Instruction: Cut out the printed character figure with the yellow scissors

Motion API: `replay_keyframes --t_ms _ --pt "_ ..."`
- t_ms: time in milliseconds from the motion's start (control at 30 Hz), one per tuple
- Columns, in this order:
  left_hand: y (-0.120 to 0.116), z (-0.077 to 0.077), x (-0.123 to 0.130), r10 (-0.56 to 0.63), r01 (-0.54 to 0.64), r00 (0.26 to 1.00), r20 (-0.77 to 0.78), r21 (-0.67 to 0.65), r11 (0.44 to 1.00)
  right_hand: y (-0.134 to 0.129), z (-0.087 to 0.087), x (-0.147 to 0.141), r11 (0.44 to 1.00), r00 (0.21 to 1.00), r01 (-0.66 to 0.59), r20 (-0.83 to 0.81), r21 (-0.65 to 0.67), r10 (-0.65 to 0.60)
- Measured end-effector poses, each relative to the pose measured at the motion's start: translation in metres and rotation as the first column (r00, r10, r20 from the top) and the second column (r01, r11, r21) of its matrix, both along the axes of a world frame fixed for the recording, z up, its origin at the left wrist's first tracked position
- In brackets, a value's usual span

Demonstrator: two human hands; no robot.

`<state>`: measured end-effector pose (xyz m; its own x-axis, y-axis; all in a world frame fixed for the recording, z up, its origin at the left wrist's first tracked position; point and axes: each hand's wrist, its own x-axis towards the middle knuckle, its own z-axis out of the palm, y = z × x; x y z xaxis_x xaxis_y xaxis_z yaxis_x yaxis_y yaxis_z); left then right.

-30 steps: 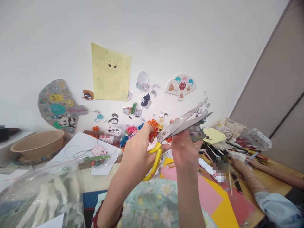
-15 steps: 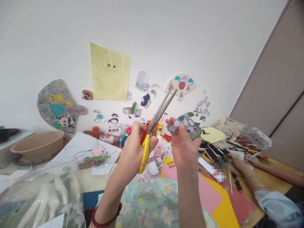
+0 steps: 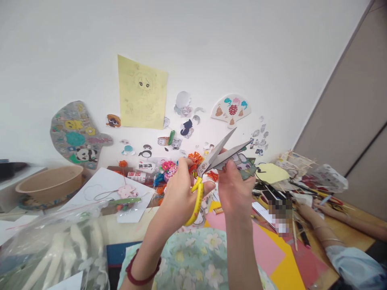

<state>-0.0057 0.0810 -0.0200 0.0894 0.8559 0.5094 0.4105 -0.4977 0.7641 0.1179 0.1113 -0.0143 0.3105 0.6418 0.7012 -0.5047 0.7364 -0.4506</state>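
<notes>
My left hand point(image 3: 181, 189) is closed around the yellow-handled scissors point(image 3: 218, 152), whose blades are spread and point up to the right. Between thumb and fingers, my right hand point(image 3: 235, 185) holds a green, white and grey paper cutout point(image 3: 245, 166) of a cartoon figure. The lower blade crosses in front of the cutout's upper left part; whether it touches the paper I cannot tell. Part of the cutout is hidden behind that blade and my thumb.
A yellow sheet with a face drawing point(image 3: 143, 94) and small cutouts hang on the white wall. Pink paper point(image 3: 267, 246) lies at right, near a co-worker's hands point(image 3: 306, 213). A clear bag of white hand shapes point(image 3: 63, 245) and a tan bowl point(image 3: 50, 181) are at left.
The scissors have moved right and down in my left hand, and their blades have spread apart. One blade now overlaps the cutout. My right hand has stayed nearly in place.
</notes>
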Motion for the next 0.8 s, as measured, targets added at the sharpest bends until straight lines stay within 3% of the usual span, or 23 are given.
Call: replay_keyframes --t_ms 267,500,800 --pt "-0.0008 0.0024 -0.0002 0.009 -0.009 1.0 -0.007 0.012 1.0 0.0003 -0.0019 0.0002 0.999 0.998 0.039 0.048 -0.006 -0.039" --pt "0.0015 0.001 -0.001 0.012 -0.012 1.0 -0.015 0.028 1.0 -0.0007 -0.0016 0.0006 0.995 0.997 -0.074 0.032 0.062 0.072" --pt "-0.002 0.0039 -0.0015 0.025 -0.024 0.999 -0.047 0.024 0.999 -0.0003 -0.0023 0.002 0.998 0.997 0.004 0.075 0.06 -0.008"
